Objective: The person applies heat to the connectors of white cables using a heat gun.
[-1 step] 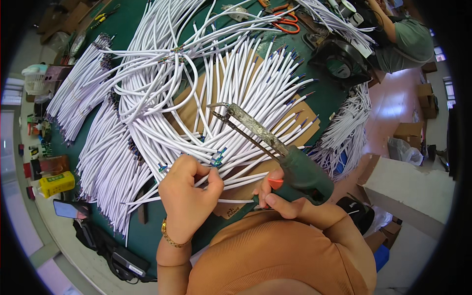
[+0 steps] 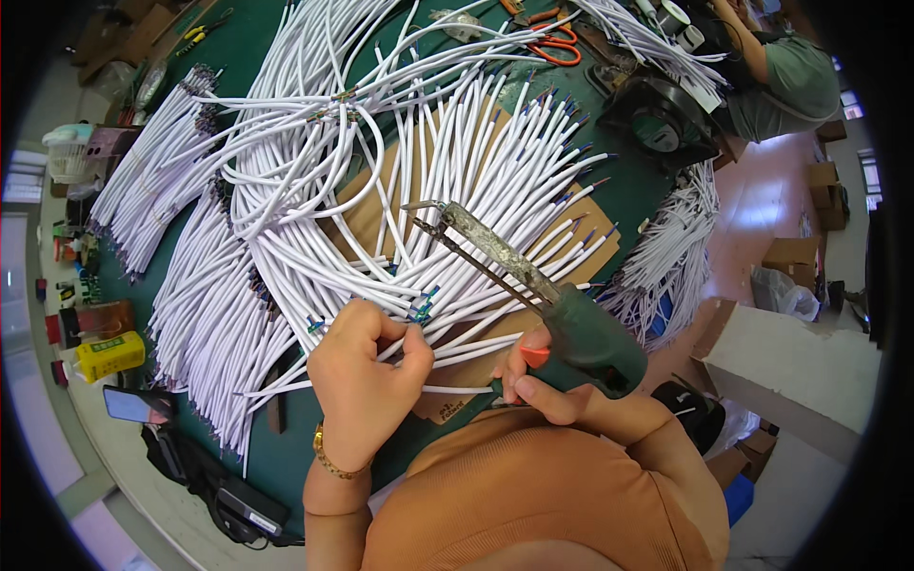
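Through the head camera I looked down on a green bench (image 2: 243, 52) in a cluttered workroom, with cardboard boxes (image 2: 792, 257) beyond its right edge and a co-worker in a green top (image 2: 785, 90) past its far right corner. At the near edge, the right hand (image 2: 538, 385) was wrapped around the handle of a dark green soldering gun (image 2: 586, 328), a finger beside the red trigger (image 2: 535, 356). The left hand (image 2: 367, 366) was curled, thumb and forefinger drawn nearly together just beside some blue and green wire ends (image 2: 421, 306); I could not tell whether it pinched anything. The gun's body was toward the near right corner; bare green showed between the brown cardboard (image 2: 600, 252) and the right edge, with more toward the far left corner. White cables (image 2: 495, 181) took up most of the middle, their coloured tips fanned toward the far right corner, while more bundles (image 2: 143, 181) lay slantwise along the left edge. The gun's long axis ran diagonally, its bent metal tip (image 2: 419, 204) pointing toward the far left corner, in front of the cables; I could not judge its height.
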The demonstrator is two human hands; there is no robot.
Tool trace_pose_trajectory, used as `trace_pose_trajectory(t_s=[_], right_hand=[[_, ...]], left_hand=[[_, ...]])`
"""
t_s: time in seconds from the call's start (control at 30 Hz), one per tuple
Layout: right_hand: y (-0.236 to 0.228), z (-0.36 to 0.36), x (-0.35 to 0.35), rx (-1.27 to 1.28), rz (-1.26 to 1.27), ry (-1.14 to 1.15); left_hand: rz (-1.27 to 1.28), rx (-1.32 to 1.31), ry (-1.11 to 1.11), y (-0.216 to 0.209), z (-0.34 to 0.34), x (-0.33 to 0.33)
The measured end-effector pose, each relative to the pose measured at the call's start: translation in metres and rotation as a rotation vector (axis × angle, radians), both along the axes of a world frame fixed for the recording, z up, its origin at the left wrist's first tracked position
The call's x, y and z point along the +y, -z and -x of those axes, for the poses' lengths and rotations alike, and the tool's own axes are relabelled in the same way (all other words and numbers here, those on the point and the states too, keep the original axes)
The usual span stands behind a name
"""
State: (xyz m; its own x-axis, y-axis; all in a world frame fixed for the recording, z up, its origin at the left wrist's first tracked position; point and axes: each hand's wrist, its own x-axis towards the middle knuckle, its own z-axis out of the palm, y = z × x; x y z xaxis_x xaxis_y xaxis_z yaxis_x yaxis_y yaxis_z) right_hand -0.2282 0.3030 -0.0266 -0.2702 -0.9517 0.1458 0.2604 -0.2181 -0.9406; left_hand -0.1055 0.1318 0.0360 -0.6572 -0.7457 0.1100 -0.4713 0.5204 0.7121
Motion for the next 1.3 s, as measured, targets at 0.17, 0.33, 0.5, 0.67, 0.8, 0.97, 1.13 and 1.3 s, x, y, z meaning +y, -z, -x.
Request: trace_pose_trajectory(t_s=[0.17,0.33,0.5,0.67,0.8,0.97,1.13,1.3], right_hand=[[0.002,0.003,0.013,0.056,-0.068,-0.048],[0.008,0.009,0.029,0.244,-0.136,-0.015],[-0.031,0.025,0.027,0.411,-0.346,-0.11],[-0.035,0.025,0.043,0.622,-0.379,-0.078],[-0.028,0.022,0.051,0.59,-0.353,-0.054],[-0.024,0.021,0.051,0.552,-0.299,-0.004],[-0.023,0.018,0.051,0.503,-0.349,-0.043],[-0.026,0.02,0.049,0.489,-0.386,-0.084]], left_hand=[[0.027,-0.057,-0.034,0.0,0.006,0.003],[-0.01,-0.019,-0.033,0.002,0.004,0.002],[0.016,-0.019,-0.003,0.0,0.004,0.0],[0.037,-0.034,0.023,-0.001,0.005,-0.001],[0.054,-0.072,0.004,-0.002,0.007,0.001],[0.056,-0.073,-0.016,-0.004,0.01,0.003],[0.057,-0.077,-0.013,-0.004,0.01,0.003],[0.047,-0.129,-0.014,-0.007,0.012,0.003]])
